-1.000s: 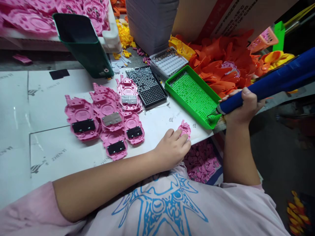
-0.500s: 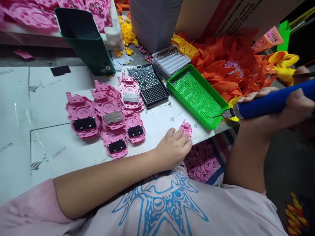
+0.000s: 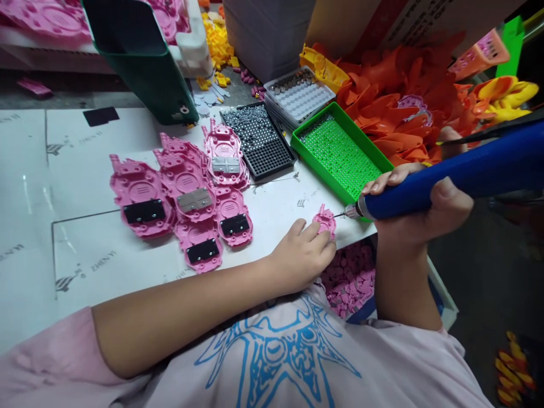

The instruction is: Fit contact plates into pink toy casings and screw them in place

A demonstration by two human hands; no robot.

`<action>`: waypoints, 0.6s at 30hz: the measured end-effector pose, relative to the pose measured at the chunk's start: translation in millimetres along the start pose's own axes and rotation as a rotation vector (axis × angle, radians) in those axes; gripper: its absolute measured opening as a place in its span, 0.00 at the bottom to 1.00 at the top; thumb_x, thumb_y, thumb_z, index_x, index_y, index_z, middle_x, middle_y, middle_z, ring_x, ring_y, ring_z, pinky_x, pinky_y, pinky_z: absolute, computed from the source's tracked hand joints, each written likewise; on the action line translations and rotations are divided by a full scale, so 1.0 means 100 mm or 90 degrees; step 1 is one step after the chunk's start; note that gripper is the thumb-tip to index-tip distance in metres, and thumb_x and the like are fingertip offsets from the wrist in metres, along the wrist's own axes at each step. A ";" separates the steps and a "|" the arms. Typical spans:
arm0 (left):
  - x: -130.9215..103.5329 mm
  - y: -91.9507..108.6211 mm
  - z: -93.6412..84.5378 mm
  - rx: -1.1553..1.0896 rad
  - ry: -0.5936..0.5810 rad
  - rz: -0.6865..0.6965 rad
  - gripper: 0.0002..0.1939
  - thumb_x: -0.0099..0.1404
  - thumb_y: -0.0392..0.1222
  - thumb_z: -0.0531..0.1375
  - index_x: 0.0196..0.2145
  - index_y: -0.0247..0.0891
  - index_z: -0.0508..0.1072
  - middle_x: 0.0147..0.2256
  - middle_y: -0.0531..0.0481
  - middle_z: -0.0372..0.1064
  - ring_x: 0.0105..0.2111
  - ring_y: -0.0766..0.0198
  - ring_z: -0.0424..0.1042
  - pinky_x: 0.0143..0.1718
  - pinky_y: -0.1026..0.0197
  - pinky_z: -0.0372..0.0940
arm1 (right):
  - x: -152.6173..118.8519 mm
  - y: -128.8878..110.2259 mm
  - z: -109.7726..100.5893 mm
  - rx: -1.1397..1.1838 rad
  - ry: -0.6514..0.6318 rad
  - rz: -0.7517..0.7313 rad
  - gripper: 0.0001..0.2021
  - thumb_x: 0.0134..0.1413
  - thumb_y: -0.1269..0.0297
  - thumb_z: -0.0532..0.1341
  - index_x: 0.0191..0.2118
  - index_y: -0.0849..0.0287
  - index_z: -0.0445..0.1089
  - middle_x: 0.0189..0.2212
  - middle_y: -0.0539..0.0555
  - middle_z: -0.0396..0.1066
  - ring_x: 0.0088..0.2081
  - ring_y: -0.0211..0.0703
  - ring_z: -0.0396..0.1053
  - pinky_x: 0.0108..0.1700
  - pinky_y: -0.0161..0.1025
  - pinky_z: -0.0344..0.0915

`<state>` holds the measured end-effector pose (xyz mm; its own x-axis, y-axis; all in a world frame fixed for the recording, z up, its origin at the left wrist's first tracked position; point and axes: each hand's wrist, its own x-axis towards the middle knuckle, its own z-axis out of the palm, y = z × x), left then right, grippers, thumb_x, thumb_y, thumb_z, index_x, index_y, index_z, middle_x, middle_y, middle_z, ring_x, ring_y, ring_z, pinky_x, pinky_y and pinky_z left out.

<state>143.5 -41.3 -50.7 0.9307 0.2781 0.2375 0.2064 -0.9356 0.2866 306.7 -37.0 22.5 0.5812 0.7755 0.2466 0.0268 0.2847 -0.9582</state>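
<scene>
Here, L-hand [image 3: 304,255] on pink pc [image 3: 326,221] nr tbl edge [image 3: 356,235].

I've got the shell cluster [image 3: 183,198] left of centre on the tabletop [image 3: 80,175], loose shell [image 3: 326,220] to its right by the front edge — driver [image 3: 446,178] tip just right of that. Bin [image 3: 136,62] behind the cluster, shell crate [image 3: 195,54] behind-left. First tray [image 3: 274,164] right of the cluster's back end, second tray [image 3: 312,161] right again, third tray [image 3: 300,99] behind both. Heap [image 3: 382,102] behind-right, carton [image 3: 340,25] behind it. Parts box [image 3: 348,280] below the front edge.
</scene>
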 end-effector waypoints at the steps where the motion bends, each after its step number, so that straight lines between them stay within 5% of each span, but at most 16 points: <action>1: 0.00 0.00 0.00 -0.001 -0.001 0.001 0.14 0.66 0.39 0.52 0.47 0.32 0.69 0.45 0.39 0.69 0.46 0.49 0.65 0.42 0.49 0.54 | 0.00 0.01 0.00 0.011 -0.007 -0.012 0.10 0.40 0.52 0.58 0.28 0.51 0.65 0.21 0.46 0.62 0.20 0.37 0.63 0.23 0.40 0.67; 18: 0.00 0.00 0.01 -0.002 0.023 0.006 0.13 0.66 0.40 0.52 0.45 0.33 0.70 0.44 0.40 0.70 0.45 0.50 0.66 0.40 0.49 0.55 | 0.03 0.10 -0.05 0.030 -0.081 0.047 0.14 0.39 0.51 0.60 0.23 0.59 0.69 0.19 0.50 0.63 0.22 0.41 0.66 0.27 0.40 0.64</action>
<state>143.8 -41.1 -51.7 0.9212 0.2768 0.2736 0.1963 -0.9374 0.2876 312.4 -34.8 12.7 0.4720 0.8596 0.1957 -0.0518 0.2487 -0.9672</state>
